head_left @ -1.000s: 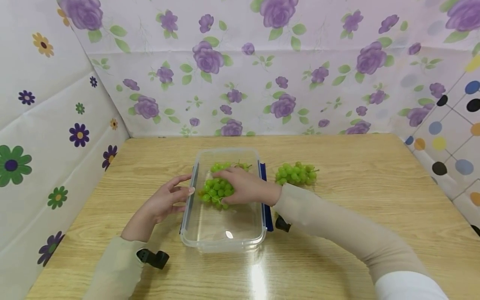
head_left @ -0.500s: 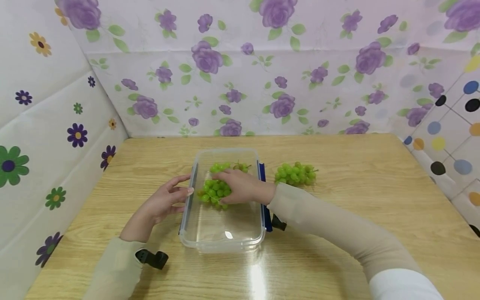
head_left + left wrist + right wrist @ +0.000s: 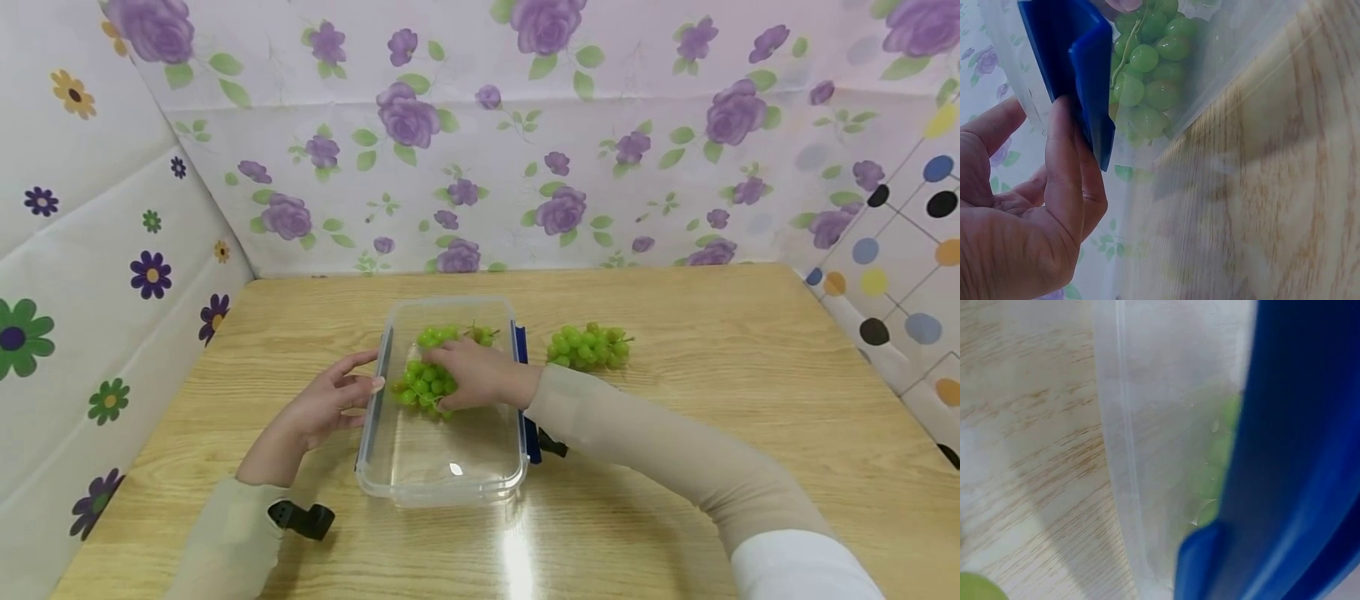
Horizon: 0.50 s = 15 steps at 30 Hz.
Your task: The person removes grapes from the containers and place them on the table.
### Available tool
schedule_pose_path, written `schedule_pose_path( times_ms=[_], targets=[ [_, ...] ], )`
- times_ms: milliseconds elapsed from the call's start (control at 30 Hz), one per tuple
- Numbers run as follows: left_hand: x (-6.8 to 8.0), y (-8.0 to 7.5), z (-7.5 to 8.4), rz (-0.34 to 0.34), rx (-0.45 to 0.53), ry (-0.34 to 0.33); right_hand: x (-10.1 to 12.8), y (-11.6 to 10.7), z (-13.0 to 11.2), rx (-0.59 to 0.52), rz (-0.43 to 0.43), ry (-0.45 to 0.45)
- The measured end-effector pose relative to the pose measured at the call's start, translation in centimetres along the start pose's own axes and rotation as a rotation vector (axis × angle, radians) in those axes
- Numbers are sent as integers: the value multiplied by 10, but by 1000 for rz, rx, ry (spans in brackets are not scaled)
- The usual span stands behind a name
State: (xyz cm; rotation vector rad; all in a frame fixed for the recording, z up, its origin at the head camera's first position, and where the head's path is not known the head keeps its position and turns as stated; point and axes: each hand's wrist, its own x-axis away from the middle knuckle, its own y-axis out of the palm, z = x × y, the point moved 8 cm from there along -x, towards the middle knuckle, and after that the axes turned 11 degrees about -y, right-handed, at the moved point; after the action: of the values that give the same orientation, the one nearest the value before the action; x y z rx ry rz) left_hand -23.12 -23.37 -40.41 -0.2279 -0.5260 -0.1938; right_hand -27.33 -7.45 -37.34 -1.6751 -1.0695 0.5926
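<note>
Roughly midway: right hand grips grape bunch inside container; left hand, fingers relaxed, steadies its 9 o'clock wall; second bunch waits on table at 3 o'clock.

Even, bright overhead light fills the head view, leaving a white streak of glare on the glossy light wooden table near the clear plastic container. Shadows are soft and short. Wall edges bow outward from wide-angle distortion. Both wrist views are close and blurred; the right one is heavily defocused.
</note>
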Motion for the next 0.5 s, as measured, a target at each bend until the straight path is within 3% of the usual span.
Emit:
schedule_pose_path(
  times_ms=[267, 500],
  targets=[
    [2, -1, 0, 0, -1, -1, -4, 5, 0, 57, -27, -6],
    [2, 0, 1, -3, 0, 0, -4, 5, -2, 45, -7, -37]
  ],
)
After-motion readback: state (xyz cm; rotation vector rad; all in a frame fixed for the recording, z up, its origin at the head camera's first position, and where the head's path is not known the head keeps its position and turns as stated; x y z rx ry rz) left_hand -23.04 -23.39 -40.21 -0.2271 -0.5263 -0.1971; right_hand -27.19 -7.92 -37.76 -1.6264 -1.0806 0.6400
